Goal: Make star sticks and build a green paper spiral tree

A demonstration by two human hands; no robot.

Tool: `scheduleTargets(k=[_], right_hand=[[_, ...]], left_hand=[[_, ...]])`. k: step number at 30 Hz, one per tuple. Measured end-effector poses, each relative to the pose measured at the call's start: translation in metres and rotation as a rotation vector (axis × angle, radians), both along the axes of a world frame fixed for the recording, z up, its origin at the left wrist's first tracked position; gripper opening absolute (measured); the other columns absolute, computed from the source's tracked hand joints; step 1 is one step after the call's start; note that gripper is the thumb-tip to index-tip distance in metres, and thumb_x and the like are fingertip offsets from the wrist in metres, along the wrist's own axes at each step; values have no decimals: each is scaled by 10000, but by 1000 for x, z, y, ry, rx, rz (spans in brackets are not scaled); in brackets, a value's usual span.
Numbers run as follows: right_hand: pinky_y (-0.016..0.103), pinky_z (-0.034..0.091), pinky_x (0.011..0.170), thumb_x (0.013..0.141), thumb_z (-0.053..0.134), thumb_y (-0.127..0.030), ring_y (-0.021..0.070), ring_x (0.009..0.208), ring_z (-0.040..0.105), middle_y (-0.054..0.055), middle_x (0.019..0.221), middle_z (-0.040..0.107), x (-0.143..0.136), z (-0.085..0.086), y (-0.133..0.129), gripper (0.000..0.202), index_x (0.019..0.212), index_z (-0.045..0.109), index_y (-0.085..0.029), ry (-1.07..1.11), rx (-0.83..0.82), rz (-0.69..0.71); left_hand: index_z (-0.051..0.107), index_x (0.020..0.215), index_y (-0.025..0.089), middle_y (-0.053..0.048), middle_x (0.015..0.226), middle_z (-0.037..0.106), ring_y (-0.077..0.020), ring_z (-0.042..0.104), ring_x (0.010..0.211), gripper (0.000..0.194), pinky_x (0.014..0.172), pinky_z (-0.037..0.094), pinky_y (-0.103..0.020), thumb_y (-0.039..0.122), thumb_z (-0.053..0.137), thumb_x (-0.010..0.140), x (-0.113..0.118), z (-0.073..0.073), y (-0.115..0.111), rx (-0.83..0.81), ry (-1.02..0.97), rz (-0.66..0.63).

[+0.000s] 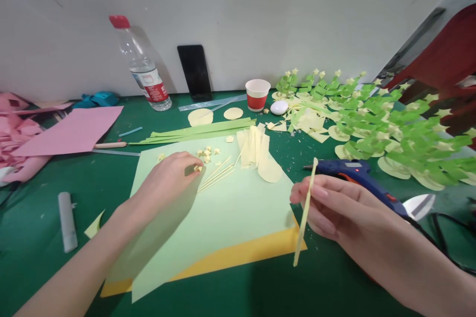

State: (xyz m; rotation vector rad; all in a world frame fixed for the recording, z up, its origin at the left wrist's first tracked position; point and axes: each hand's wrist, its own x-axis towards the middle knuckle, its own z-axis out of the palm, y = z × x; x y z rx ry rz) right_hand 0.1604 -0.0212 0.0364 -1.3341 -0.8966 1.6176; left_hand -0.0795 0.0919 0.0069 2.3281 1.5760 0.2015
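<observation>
My right hand pinches a thin pale-yellow rolled paper stick between thumb and fingers, tilted and clear of the sheet. At the middle left, my left hand has its fingertips closed on a small yellow paper star. Just beyond it lie several more paper stars on the pale green paper sheet. Beside them are several thin paper sticks and a bundle of cream paper strips. A blue glue gun lies behind my right hand, partly hidden by it.
Finished green paper plants with stars crowd the right side. A red paper cup, a phone and a bottle stand along the wall. Pink paper and a glue stick lie at left.
</observation>
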Motion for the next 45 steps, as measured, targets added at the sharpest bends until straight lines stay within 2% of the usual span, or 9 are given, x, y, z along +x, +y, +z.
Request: scheduleTargets(k=[2,5,8,10,12,16,20,28,45], right_hand=[[244,346,516,690,603,-536,92,465,253,-40,430,345,-1,2,0,334,617,605,-211,-33,9,-4],[236,351,511,674,622,-520,121,524,354,-20,421,364,-3,4,0,350,528,555,-209,-23,24,-13],[207,333,469,677,649,-478,104,515,381,-26,437,394,-4,7,-1,310,553,579,-203,56,39,9],[187,321,443,705,653,-433,64,451,335,-48,451,407,-4,8,-4,247,631,612,-200,113,44,47],[176,325,431,725,649,-405,40,422,317,-49,486,456,-5,9,-8,228,659,608,-191,152,58,82],[174,356,424,734,647,-386,38,444,380,-1,634,590,-6,10,-15,220,665,583,-187,171,79,183],[154,371,445,719,669,-345,48,501,429,4,671,617,-7,10,-17,167,686,594,-200,177,94,230],[127,367,454,726,668,-314,41,526,450,1,670,627,-9,6,-19,125,711,610,-204,212,75,251],[116,356,446,733,657,-332,36,517,427,-13,665,630,-10,2,-16,125,728,606,-218,154,54,272]], left_hand=[[648,799,224,-95,987,672,-323,589,928,198,761,444,-415,332,482,783,1,4,0,-4,-9,19],[626,816,219,-70,967,677,-282,604,913,174,806,453,-393,362,534,779,9,14,-10,-9,-112,55],[635,761,239,-14,895,691,-242,606,948,119,861,461,-355,340,664,706,23,23,-30,-42,-542,87],[636,725,240,21,810,694,-177,640,826,86,782,514,-275,212,700,675,35,28,-45,-48,-858,-24],[639,725,246,50,776,688,-118,642,767,193,733,526,-193,67,680,666,46,31,-58,-88,-1068,-132],[644,792,239,49,827,678,-86,637,775,322,721,532,-149,-58,623,669,61,33,-71,-114,-1273,-258],[633,832,221,26,863,669,-104,631,822,320,771,539,-190,-62,625,683,66,30,-73,-70,-1302,-322],[627,832,205,18,869,666,-107,621,819,290,788,529,-204,-36,669,677,68,27,-75,14,-1250,-354],[627,831,211,27,880,675,-95,635,817,278,785,540,-193,-28,663,695,69,24,-74,-18,-1248,-369]])
